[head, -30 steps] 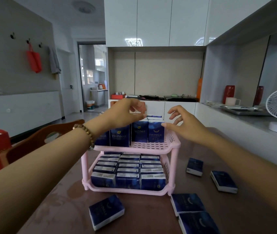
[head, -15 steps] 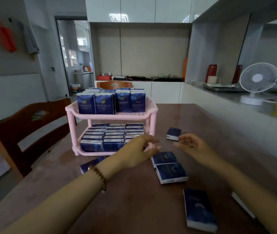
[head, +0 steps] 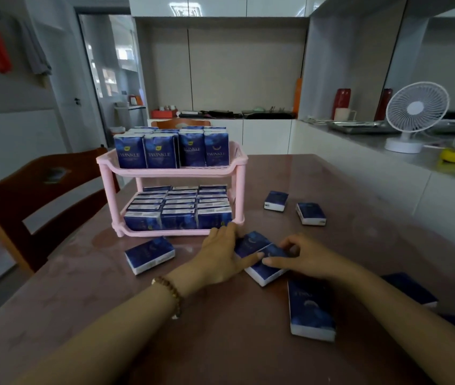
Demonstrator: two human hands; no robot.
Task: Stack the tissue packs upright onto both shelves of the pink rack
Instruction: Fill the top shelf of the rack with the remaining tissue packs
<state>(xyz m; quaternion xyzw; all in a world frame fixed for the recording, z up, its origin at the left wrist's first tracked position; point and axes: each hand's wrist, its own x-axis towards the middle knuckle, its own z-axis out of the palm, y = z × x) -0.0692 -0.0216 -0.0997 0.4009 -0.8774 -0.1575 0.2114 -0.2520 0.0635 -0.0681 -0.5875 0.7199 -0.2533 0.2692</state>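
Note:
The pink rack stands on the brown table. Upright dark blue tissue packs fill most of its top shelf, and the lower shelf packs fill that level. Just in front of the rack's right leg, two packs lie flat side by side. My left hand grips the left end of the far pack, with its thumb on the near one. My right hand pinches the right end of the near pack. Both packs still rest on the table.
Loose packs lie flat at the left, behind at the right, and close to me. A wooden chair stands at the table's left. A white fan sits on the right counter.
Both hands left the rack's top shelf, came down to the table and closed on the two flat packs. My view dropped and pulled back from the rack.

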